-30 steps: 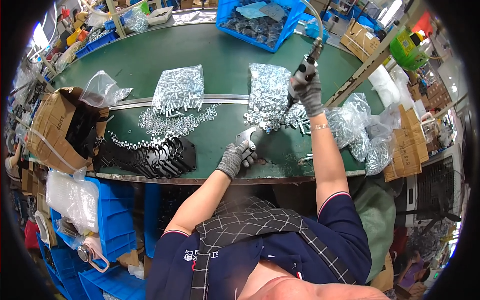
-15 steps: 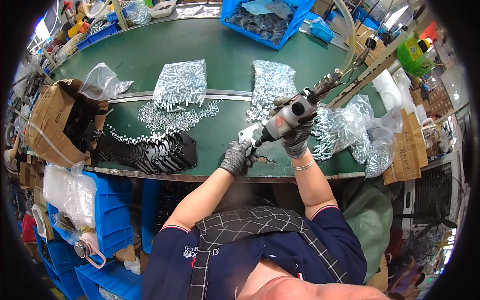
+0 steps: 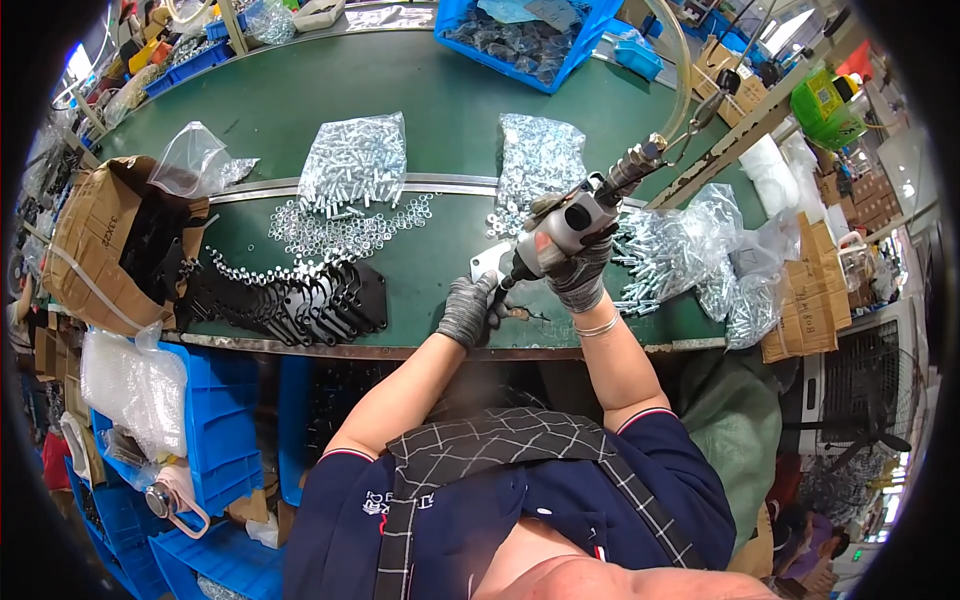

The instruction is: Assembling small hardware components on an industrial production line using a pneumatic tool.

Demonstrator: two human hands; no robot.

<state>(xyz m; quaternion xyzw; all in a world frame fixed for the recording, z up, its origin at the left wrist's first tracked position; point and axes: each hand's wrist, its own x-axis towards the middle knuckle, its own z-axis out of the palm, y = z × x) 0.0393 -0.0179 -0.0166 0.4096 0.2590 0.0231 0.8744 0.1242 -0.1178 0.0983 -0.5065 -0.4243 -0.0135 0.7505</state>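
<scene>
Over the green table, my gloved right hand [image 3: 582, 275] is wrapped round the body of a grey and black power screwdriver [image 3: 565, 228], which hangs from a hose and cable. Its black tip points down and left. My gloved left hand [image 3: 468, 312] grips a small silvery metal plate [image 3: 490, 262] near the table's front edge. The driver's tip reaches the plate beside my left fingers; whether a fastener sits between them is hidden. To the left lies a row of black metal brackets [image 3: 310, 305], with nuts [image 3: 240, 275] along their upper ends.
Loose nuts [image 3: 335, 235] spill below a bag of metal sleeves [image 3: 355, 160]. Another bag of small parts [image 3: 540, 155] lies behind the driver. Bolts in plastic bags [image 3: 670, 250] lie right. A cardboard box [image 3: 120, 240] stands left; a blue crate [image 3: 450, 45] sits at the back.
The driver and my right hand have shifted slightly left and down, bringing the tip closer to my left hand. The whole view has also moved slightly. Both hands keep their holds.
</scene>
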